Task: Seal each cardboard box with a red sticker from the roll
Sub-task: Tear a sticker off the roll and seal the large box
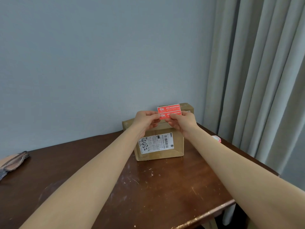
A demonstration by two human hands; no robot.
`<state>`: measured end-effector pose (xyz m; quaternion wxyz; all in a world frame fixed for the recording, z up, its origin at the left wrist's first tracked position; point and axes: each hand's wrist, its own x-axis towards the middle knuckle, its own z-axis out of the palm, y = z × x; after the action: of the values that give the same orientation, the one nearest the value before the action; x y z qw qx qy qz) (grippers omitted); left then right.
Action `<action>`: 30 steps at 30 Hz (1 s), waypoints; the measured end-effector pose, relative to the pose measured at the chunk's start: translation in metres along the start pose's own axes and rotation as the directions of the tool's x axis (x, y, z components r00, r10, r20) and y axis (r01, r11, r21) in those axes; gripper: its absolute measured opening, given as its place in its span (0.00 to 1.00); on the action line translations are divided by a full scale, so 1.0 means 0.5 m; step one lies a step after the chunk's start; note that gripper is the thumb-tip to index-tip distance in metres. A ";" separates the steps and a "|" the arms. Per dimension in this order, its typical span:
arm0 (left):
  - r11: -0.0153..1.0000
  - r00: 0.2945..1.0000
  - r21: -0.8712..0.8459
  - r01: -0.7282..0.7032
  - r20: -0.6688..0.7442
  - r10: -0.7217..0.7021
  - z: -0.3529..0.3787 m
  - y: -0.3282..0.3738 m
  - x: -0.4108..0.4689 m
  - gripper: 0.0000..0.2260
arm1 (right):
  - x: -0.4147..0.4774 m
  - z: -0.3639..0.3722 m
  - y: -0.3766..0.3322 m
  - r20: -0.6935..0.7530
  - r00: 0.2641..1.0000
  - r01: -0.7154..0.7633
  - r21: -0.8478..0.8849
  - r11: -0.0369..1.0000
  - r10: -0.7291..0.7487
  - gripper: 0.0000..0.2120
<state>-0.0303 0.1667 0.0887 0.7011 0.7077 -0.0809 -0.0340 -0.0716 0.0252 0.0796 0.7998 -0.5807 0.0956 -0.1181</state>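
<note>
Left hand (pixel 145 120), right hand (pixel 182 122) pinch red stickers (pixel 168 109) above "4432" box (pixel 177 141).

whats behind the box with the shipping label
A second cardboard box; only its upper right part shows. The rest is covered by the red stickers, left hand, right hand and front box.

Scuffed wooden table (pixel 148 187) in a corner, with a wall (pixel 99 55) and a curtain (pixel 255 71)
The dark brown table top is flecked with pale scratches and specks, and its near right edge is worn to lighter wood. The plain blue-grey wall stands behind it, and the grey-green curtain hangs in long folds at the right, reaching down past the table's right side. At the far left of the table lies a pinkish cloth (pixel 13 161) with a dark striped border, partly cut off by the frame
</note>
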 end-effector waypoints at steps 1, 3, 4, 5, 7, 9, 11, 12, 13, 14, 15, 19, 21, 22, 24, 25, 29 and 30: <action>1.000 1.000 0.001 0.000 -0.005 0.000 0.001 0.000 -0.001 0.02 | -0.001 0.001 0.000 -0.032 0.999 0.038 -0.094 0.995 -0.041 0.15; 1.000 1.000 0.015 -0.004 -0.020 0.005 0.001 0.000 -0.003 0.02 | -0.002 0.000 -0.003 -0.116 0.977 0.129 -0.356 0.925 -0.181 0.22; 1.000 1.000 0.022 -0.006 -0.026 0.007 0.001 0.000 -0.005 0.02 | -0.005 0.000 -0.005 -0.143 0.953 0.167 -0.486 0.858 -0.267 0.23; 1.000 1.000 0.026 -0.009 -0.029 0.009 0.001 0.000 -0.006 0.02 | -0.008 -0.001 -0.008 -0.141 0.927 0.196 -0.607 0.770 -0.348 0.22; 1.000 1.000 0.027 -0.015 -0.026 0.016 0.001 0.001 -0.010 0.03 | -0.015 -0.001 -0.012 -0.046 0.881 0.254 -0.793 0.553 -0.471 0.14; 0.999 1.000 0.034 -0.025 -0.015 0.025 0.002 0.002 -0.013 0.03 | -0.021 0.004 -0.012 0.087 0.847 0.324 -0.867 0.380 -0.524 0.08; 0.998 0.999 0.048 -0.034 -0.002 0.034 0.005 0.002 -0.016 0.03 | -0.025 0.009 -0.009 0.173 0.816 0.380 -0.880 0.286 -0.552 0.08; 0.998 0.999 0.057 -0.037 0.004 0.036 0.007 0.002 -0.018 0.03 | -0.025 0.011 -0.007 0.196 0.801 0.396 -0.883 0.254 -0.566 0.08; 0.997 0.999 0.064 -0.039 0.011 0.038 0.008 0.002 -0.020 0.03 | -0.026 0.014 -0.005 0.212 0.789 0.403 -0.887 0.226 -0.577 0.08; 0.997 0.999 0.070 -0.041 0.018 0.040 0.009 0.003 -0.021 0.03 | -0.025 0.015 -0.003 0.220 0.782 0.405 -0.890 0.207 -0.583 0.08; 0.996 0.999 0.074 -0.044 0.024 0.042 0.009 0.003 -0.023 0.04 | -0.025 0.016 -0.002 0.222 0.781 0.403 -0.893 0.200 -0.584 0.08; 0.994 0.998 0.095 -0.050 0.033 0.047 0.008 0.007 -0.029 0.05 | -0.026 0.018 0.000 0.235 0.778 0.406 -0.896 0.181 -0.583 0.09; 0.994 0.998 0.098 -0.051 0.028 0.049 0.008 0.008 -0.031 0.05 | -0.026 0.018 0.000 0.247 0.769 0.414 -0.895 0.165 -0.590 0.09; 0.994 0.998 0.097 -0.051 0.027 0.049 0.008 0.008 -0.032 0.05 | -0.026 0.018 0.000 0.251 0.763 0.419 -0.894 0.160 -0.595 0.09; 0.994 0.998 0.098 -0.052 0.028 0.050 0.008 0.008 -0.032 0.06 | -0.025 0.017 -0.001 0.264 0.753 0.425 -0.894 0.140 -0.603 0.09; 0.993 0.998 0.101 -0.052 0.028 0.050 0.009 0.009 -0.033 0.05 | -0.024 0.017 0.000 0.272 0.749 0.427 -0.895 0.126 -0.604 0.09; 0.990 0.998 0.129 -0.054 0.026 0.051 0.011 0.010 -0.034 0.05 | -0.023 0.013 0.001 0.322 0.714 0.437 -0.899 0.037 -0.622 0.10; 0.989 0.998 0.136 -0.058 0.026 0.055 0.012 0.011 -0.035 0.05 | -0.022 0.011 0.000 0.337 0.701 0.440 -0.898 0.010 -0.629 0.10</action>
<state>-0.0487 0.1634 0.0929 0.6506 0.7511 -0.1108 -0.0161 -0.0807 0.0335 0.0813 0.1680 -0.9112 -0.0188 -0.3756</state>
